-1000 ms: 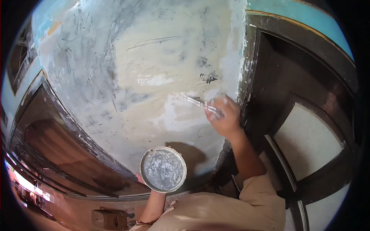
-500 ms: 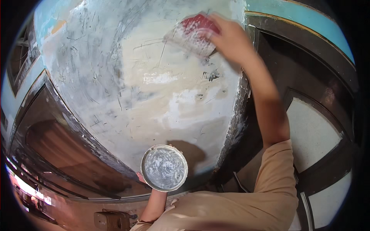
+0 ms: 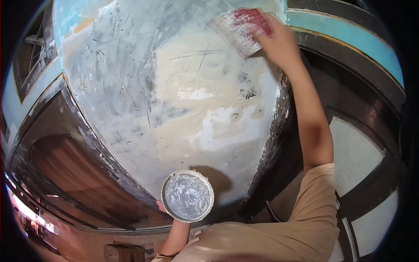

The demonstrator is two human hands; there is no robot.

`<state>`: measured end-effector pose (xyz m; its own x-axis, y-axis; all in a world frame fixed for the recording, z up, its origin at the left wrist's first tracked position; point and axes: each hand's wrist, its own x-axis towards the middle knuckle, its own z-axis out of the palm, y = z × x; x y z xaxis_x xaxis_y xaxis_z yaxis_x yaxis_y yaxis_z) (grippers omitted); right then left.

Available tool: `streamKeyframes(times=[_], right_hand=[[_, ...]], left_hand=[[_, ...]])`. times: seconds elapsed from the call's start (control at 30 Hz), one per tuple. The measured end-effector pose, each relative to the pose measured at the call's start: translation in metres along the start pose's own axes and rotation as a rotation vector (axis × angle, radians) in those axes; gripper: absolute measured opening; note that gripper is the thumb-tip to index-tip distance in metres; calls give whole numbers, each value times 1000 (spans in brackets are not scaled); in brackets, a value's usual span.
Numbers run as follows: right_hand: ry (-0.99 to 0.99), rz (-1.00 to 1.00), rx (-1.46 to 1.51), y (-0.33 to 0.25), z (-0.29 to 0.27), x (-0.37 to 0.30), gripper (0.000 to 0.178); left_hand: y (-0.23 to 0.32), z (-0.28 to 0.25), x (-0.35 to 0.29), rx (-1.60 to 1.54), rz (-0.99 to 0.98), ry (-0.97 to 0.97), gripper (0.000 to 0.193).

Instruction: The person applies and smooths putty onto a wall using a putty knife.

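Note:
High on the patchy wall (image 3: 179, 122), my right hand (image 3: 279, 46) grips a putty spreader (image 3: 238, 32) with a red upper part and a wide, putty-smeared pale blade. Its blade lies against or very close to the wall surface, near the right edge. Low in front of me, a round, shallow-looking container (image 3: 187, 197) smeared with grey-white putty rests in my left hand (image 3: 161, 206). That hand is mostly hidden beneath it; some fingertips show at the rim.
Dark doors stand on both sides, a brown-panelled door (image 3: 72, 170) at left and a dark door with pale panels (image 3: 355, 153) at right. Chipped frame edges border the wall. A brown plastic stool (image 3: 124, 252) sits on the floor at lower left.
My right hand and the spreader have moved slightly up relative to the wall, toward its upper right edge. The whole view has shifted a little. My left hand still holds the container.

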<state>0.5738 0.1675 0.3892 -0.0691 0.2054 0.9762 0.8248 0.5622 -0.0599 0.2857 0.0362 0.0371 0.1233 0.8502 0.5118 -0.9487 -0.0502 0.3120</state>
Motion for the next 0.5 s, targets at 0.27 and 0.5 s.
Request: streamKeyframes(times=[0.27,0.5], right_hand=[[53,-393,-267,-38,28,-39,26],[-145,-696,-42,-80,54,-147,22]], left_hand=[[17,-12,-7,59,-65,86,117],[31,-28,-10,58,-69,98,116]])
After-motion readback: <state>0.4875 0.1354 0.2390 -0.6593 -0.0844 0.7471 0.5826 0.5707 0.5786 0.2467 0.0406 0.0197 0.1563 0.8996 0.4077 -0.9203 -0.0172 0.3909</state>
